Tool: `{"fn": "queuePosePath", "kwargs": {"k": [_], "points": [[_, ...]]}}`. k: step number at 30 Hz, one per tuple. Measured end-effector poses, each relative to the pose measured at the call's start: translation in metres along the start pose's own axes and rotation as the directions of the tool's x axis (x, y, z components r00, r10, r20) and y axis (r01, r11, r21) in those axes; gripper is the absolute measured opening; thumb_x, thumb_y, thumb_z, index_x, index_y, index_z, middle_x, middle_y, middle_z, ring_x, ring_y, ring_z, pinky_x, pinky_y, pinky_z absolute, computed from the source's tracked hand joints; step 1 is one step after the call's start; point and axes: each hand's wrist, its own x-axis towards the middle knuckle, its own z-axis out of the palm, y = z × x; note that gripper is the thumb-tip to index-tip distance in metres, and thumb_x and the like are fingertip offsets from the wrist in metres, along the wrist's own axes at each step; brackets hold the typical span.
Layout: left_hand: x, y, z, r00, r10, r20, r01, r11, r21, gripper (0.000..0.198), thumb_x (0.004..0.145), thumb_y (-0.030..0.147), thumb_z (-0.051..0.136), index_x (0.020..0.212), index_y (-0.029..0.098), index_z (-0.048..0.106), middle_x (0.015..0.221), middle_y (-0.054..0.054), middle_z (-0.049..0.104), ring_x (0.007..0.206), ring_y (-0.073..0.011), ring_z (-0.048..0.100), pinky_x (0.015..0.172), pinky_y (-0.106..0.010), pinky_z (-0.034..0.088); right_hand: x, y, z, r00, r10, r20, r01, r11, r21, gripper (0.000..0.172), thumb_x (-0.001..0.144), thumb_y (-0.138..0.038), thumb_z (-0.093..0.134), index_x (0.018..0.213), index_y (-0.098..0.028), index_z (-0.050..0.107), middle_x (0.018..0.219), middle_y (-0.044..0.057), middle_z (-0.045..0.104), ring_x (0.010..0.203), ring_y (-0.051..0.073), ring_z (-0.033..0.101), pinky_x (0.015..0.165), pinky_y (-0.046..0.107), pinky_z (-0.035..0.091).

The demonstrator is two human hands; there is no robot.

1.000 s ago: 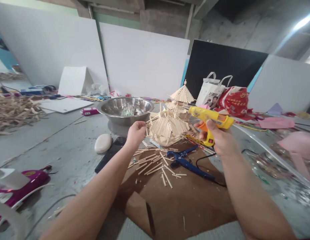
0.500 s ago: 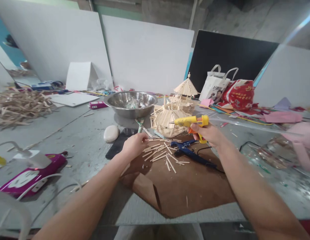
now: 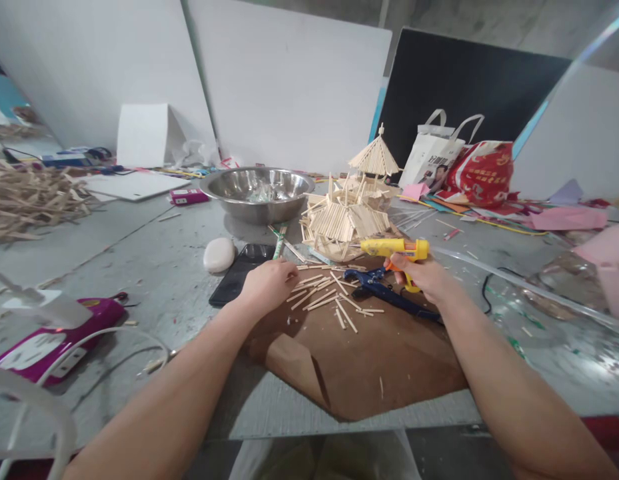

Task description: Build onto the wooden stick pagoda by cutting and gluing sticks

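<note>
Right hand [image 3: 423, 277] wraps around a yellow glue gun [image 3: 396, 249], nozzle toward nine o'clock, near the lower front of a stick pavilion [image 3: 349, 221] at the gun's ten o'clock; whether they touch, I cannot tell. The left hand [image 3: 269, 281] has bent fingers beside loose sticks [image 3: 346, 316] at its three o'clock; whether it pinches one cannot be told. At the right hand's eight o'clock lies a blue cutter [image 3: 399, 300]; at the left's nine, a black phone [image 3: 233, 281]; at twelve, a steel basin [image 3: 259, 212].
</note>
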Motion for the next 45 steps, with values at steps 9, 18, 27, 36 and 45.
{"fn": "queuePosePath", "kwargs": {"k": [9,18,27,36,45], "points": [[-0.015,0.053,0.012,0.862,0.501,-0.080,-0.507,0.856,-0.100,0.025,0.077,0.019,0.036,0.089,0.021,0.058,0.083,-0.006,0.057,0.083,-0.0176,0.047,0.074,-0.030,0.036,-0.004,-0.008,0.006,0.991,-0.025,-0.129,0.026,1.000,0.002,0.037,0.058,-0.053,0.057,0.064,-0.016,0.056,0.052,-0.002,0.052,0.038,0.006,0.042,0.036,0.020,0.032],[-0.014,0.052,0.013,0.849,0.521,-0.086,-0.528,0.840,-0.123,0.024,0.077,0.017,0.035,0.083,0.018,0.058,0.079,-0.007,0.055,0.078,-0.0175,0.046,0.073,-0.031,0.035,-0.002,-0.002,0.007,0.993,-0.052,-0.110,0.053,0.999,-0.001,0.033,0.061,-0.049,0.058,0.067,-0.016,0.056,0.055,-0.002,0.053,0.039,0.006,0.042,0.037,0.020,0.032],[-0.016,0.051,0.014,0.791,0.612,-0.017,-0.606,0.779,-0.160,0.023,0.076,0.021,0.040,0.089,0.023,0.059,0.087,-0.006,0.053,0.081,-0.0172,0.045,0.073,-0.029,0.035,-0.003,-0.001,0.006,0.993,-0.041,-0.109,0.038,0.999,-0.031,0.032,0.062,-0.048,0.057,0.066,-0.016,0.056,0.051,-0.002,0.052,0.039,0.006,0.042,0.037,0.020,0.029],[-0.006,0.068,0.013,0.774,0.629,-0.072,-0.633,0.765,-0.118,0.026,0.081,0.027,0.034,0.087,0.021,0.058,0.084,-0.004,0.056,0.080,-0.0153,0.047,0.072,-0.028,0.036,0.004,0.011,0.004,0.991,-0.089,-0.097,0.085,0.995,-0.044,0.029,0.065,-0.047,0.055,0.070,-0.019,0.057,0.053,-0.002,0.053,0.040,0.007,0.042,0.039,0.022,0.032],[0.018,0.111,0.021,0.816,0.572,0.080,-0.571,0.820,-0.032,0.016,0.071,0.030,0.049,0.073,0.019,0.062,0.075,-0.006,0.060,0.078,-0.0195,0.050,0.064,-0.029,0.039,0.003,0.009,0.004,0.991,-0.056,-0.121,0.040,0.991,-0.130,0.037,0.062,-0.052,0.055,0.067,-0.015,0.059,0.041,-0.003,0.047,0.037,0.008,0.041,0.038,0.022,0.031]]}}
